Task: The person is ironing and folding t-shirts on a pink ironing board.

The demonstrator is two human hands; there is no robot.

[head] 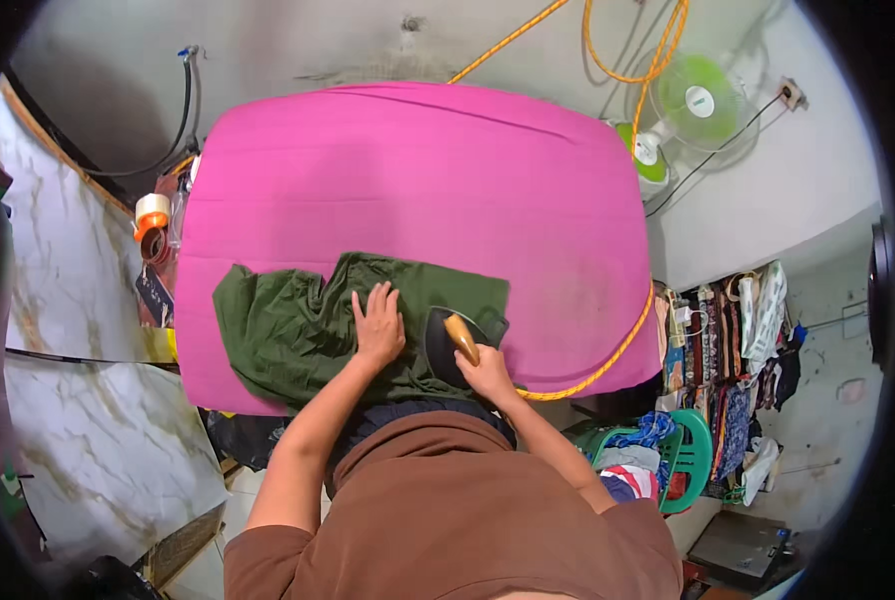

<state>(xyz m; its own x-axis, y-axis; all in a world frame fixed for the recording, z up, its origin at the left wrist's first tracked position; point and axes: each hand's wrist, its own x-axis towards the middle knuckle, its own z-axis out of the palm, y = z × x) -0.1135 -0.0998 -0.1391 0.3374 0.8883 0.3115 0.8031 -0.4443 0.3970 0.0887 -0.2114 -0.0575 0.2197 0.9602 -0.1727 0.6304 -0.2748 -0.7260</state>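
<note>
A dark green cloth garment (282,330) lies along the near edge of a pink-covered ironing table (432,180). Its left part is wrinkled and bunched, while the right part lies flatter. My left hand (380,326) rests on the garment with its fingers spread, holding nothing. My right hand (485,370) grips the tan handle of a clothes iron (441,349), whose dark body sits on the garment's right part. From near the right hand, an orange-yellow cord (590,379) curves along the table's right side. The iron's soleplate is hidden from view.
A green and white fan (699,101) is at the back right. Rolls of tape (152,210) lie by the table's left edge. At the lower right, a green plastic chair (691,457) holds clothes, and more clothes (732,337) hang beyond it. Marble-patterned panels (72,247) flank the left.
</note>
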